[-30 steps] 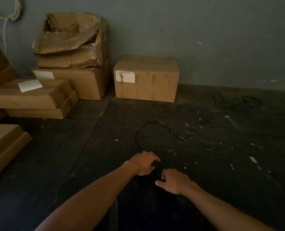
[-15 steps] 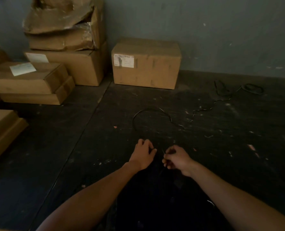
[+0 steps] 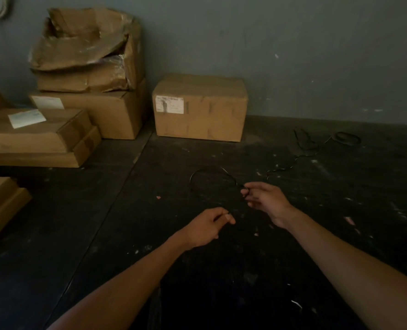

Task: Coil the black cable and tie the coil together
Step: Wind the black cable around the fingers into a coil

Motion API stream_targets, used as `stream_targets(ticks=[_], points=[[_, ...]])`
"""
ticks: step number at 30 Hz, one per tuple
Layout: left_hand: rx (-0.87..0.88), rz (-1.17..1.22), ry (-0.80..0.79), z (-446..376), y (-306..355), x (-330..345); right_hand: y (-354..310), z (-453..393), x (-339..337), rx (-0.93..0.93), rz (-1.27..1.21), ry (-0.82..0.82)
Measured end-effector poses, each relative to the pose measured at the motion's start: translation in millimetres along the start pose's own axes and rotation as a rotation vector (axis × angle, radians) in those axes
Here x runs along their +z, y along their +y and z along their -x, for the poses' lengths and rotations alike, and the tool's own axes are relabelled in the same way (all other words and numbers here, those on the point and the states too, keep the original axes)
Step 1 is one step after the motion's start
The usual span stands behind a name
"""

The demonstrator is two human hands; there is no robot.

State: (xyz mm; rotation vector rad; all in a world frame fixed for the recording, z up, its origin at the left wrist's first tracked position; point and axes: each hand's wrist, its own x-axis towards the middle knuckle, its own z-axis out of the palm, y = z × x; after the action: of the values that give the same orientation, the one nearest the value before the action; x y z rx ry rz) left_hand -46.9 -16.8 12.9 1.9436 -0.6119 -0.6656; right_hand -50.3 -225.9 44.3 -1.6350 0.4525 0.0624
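Note:
A thin black cable (image 3: 199, 173) lies on the dark floor, forming one loop in front of me and trailing off to the far right, where more of it lies bunched (image 3: 345, 138). My right hand (image 3: 265, 200) is stretched forward and pinches the cable at the near right side of the loop. My left hand (image 3: 208, 226) sits lower and closer to me, with finger and thumb pinched on what looks like the cable's near end; the dim light hides the strand between the hands.
A closed cardboard box (image 3: 200, 108) stands against the grey wall. Stacked and crushed boxes (image 3: 88, 75) fill the back left, with flat cartons (image 3: 33, 134) in front of them. The floor (image 3: 340, 222) is dark and speckled with small debris.
My right hand has moved forward and right along the cable to the loop. The left hand stayed nearer to me. The two hands, close together before, are now apart.

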Motion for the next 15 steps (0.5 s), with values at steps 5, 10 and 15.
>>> stream_targets(ticks=[5,10,15], points=[[0.061,0.011,-0.016,2.0,34.3,-22.6,-28.0,1.5,-11.3,-0.449,0.441,0.027],[0.155,0.062,-0.064,9.1,73.0,-35.7,-71.6,-3.1,-17.9,-0.693,0.531,0.134],[0.265,0.116,-0.052,20.1,115.8,-50.8,-108.3,-3.9,-17.5,-0.748,0.429,0.122]])
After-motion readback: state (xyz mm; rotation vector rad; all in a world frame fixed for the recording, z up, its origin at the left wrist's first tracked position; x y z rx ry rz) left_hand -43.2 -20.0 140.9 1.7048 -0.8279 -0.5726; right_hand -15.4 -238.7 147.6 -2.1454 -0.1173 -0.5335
